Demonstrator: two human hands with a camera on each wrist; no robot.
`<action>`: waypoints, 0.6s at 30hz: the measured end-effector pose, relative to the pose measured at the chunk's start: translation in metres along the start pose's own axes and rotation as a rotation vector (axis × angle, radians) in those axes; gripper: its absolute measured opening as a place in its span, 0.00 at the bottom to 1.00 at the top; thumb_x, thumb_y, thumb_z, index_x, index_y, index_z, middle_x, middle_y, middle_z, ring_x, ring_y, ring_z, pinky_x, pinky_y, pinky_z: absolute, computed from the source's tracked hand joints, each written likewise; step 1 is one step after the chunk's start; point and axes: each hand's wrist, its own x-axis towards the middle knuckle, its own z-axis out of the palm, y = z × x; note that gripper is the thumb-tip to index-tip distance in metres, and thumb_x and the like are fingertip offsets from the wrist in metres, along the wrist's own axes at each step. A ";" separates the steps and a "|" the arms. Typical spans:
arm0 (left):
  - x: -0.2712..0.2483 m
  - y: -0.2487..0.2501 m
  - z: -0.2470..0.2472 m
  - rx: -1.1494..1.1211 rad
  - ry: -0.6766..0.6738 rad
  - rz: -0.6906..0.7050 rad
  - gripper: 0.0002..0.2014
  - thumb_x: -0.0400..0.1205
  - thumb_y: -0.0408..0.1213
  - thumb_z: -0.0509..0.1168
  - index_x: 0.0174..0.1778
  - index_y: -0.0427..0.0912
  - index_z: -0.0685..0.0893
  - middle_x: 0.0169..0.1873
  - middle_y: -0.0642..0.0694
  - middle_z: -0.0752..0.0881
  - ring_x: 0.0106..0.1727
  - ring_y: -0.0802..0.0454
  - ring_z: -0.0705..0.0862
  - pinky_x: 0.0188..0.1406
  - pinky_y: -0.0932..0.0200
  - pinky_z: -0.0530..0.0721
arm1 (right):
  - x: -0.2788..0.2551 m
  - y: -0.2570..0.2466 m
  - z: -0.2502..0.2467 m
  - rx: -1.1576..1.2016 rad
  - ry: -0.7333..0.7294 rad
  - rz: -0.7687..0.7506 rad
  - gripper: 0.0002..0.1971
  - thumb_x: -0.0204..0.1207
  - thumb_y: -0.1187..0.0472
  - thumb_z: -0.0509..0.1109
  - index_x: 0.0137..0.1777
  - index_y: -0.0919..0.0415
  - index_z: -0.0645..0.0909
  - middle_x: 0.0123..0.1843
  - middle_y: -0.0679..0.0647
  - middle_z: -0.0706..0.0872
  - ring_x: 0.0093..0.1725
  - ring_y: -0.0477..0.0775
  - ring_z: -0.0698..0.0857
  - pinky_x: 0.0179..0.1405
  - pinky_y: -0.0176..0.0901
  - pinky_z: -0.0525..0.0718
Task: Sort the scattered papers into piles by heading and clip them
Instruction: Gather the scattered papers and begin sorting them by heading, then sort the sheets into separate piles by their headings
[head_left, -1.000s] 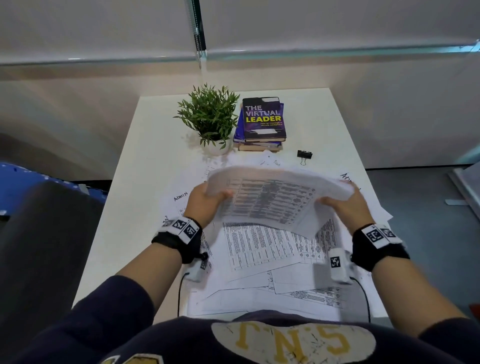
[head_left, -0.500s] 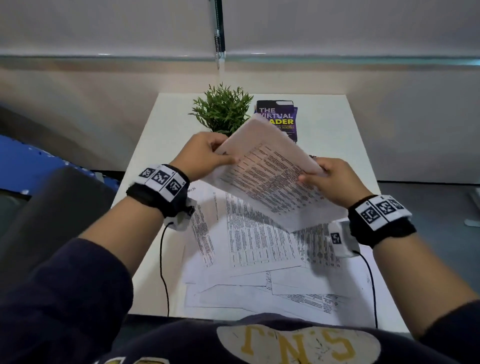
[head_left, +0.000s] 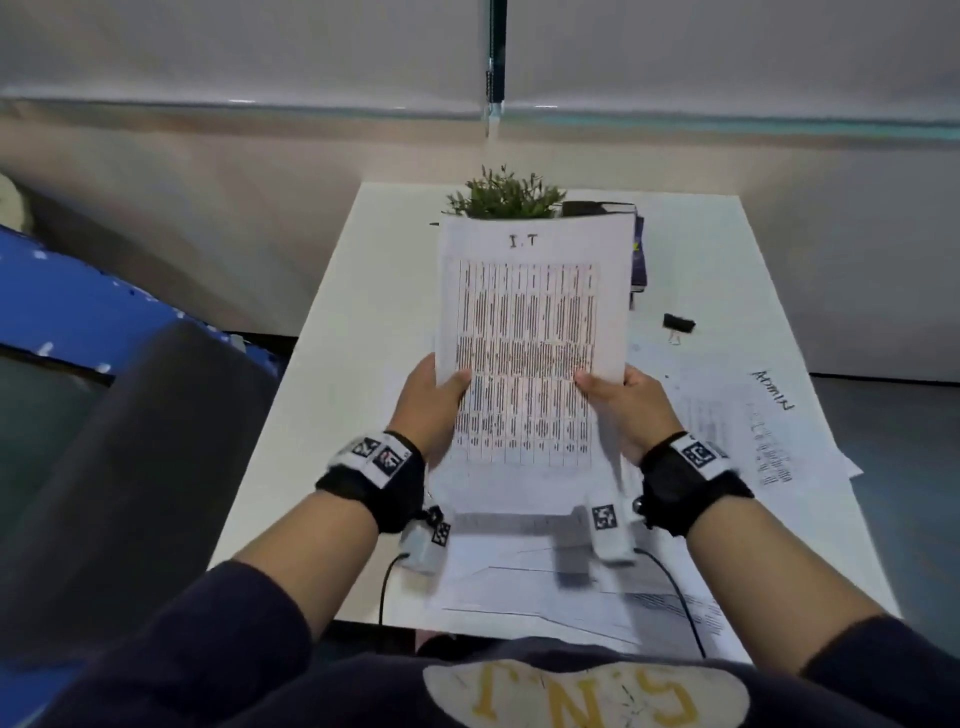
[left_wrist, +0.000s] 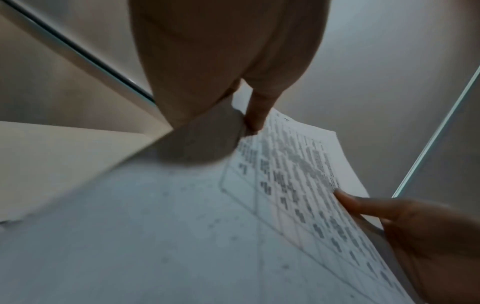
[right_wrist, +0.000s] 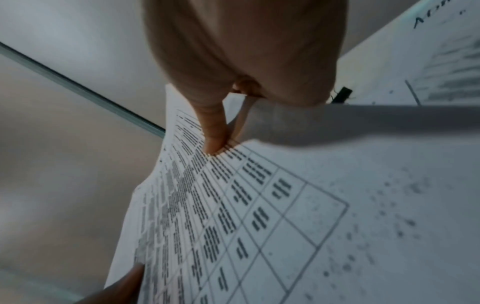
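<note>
I hold a stack of printed table sheets headed "I.T" (head_left: 530, 332) upright above the white table (head_left: 363, 322). My left hand (head_left: 434, 400) pinches its left edge, thumb on the front. My right hand (head_left: 621, 400) pinches the right edge the same way. In the left wrist view the left thumb (left_wrist: 259, 115) presses the sheets (left_wrist: 298, 168); in the right wrist view the right thumb (right_wrist: 214, 131) presses the printed table (right_wrist: 233, 205). More papers (head_left: 519, 571) lie scattered beneath, one headed "ADMIN" (head_left: 769, 415) at the right. A black binder clip (head_left: 678, 325) lies on the table beyond my right hand.
A small potted plant (head_left: 506, 197) and a stack of books (head_left: 636, 249) stand at the table's far side, partly hidden by the held sheets. A dark chair back (head_left: 130, 467) and something blue (head_left: 78, 301) are at the left. Floor shows beyond the right edge.
The stack was lifted from lying flat over the scattered papers, turned and stood upright with the "I.T" heading at the top. Both hands shifted to grip its lower side edges.
</note>
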 end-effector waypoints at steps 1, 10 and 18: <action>0.001 -0.011 -0.009 0.006 0.023 -0.029 0.16 0.87 0.39 0.61 0.70 0.42 0.79 0.59 0.48 0.86 0.58 0.49 0.85 0.55 0.57 0.82 | -0.001 0.008 0.011 0.012 -0.015 0.040 0.11 0.75 0.64 0.76 0.56 0.58 0.84 0.56 0.54 0.90 0.58 0.52 0.87 0.69 0.48 0.77; 0.034 -0.112 -0.146 0.143 0.134 -0.278 0.09 0.85 0.29 0.61 0.58 0.37 0.83 0.42 0.35 0.86 0.31 0.47 0.80 0.26 0.63 0.78 | 0.019 0.073 0.041 -0.543 0.042 0.195 0.15 0.77 0.63 0.74 0.62 0.64 0.80 0.52 0.61 0.90 0.39 0.57 0.89 0.36 0.44 0.84; 0.049 -0.210 -0.243 0.181 0.314 -0.501 0.08 0.81 0.27 0.64 0.52 0.37 0.85 0.31 0.37 0.80 0.27 0.46 0.74 0.33 0.52 0.73 | 0.041 0.118 -0.009 -1.158 0.430 0.452 0.56 0.63 0.39 0.81 0.81 0.67 0.54 0.80 0.72 0.62 0.79 0.72 0.64 0.74 0.66 0.70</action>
